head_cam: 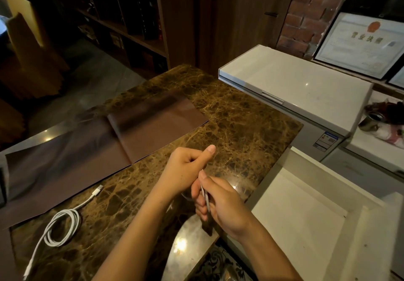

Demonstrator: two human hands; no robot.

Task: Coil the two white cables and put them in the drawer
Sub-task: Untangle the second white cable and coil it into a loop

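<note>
One white cable (63,226) lies loosely coiled on the brown marble counter (240,123) at the lower left, its USB plug pointing up-right and its other end trailing toward the near edge. Over the counter's right part, my right hand (220,204) is closed around a bunch of white cable strands (205,197). My left hand (185,167) is curled beside it, thumb up, touching the same bundle; its grip on the cable is hidden. The open white drawer (306,215) is just right of my hands, and its inside looks bare.
A brown leather mat (109,140) covers the counter's left half. A white chest freezer (295,83) stands behind the drawer. A framed certificate (360,44) leans on a brick wall, with a metal can (371,121) below it. Dark shelves stand at the back.
</note>
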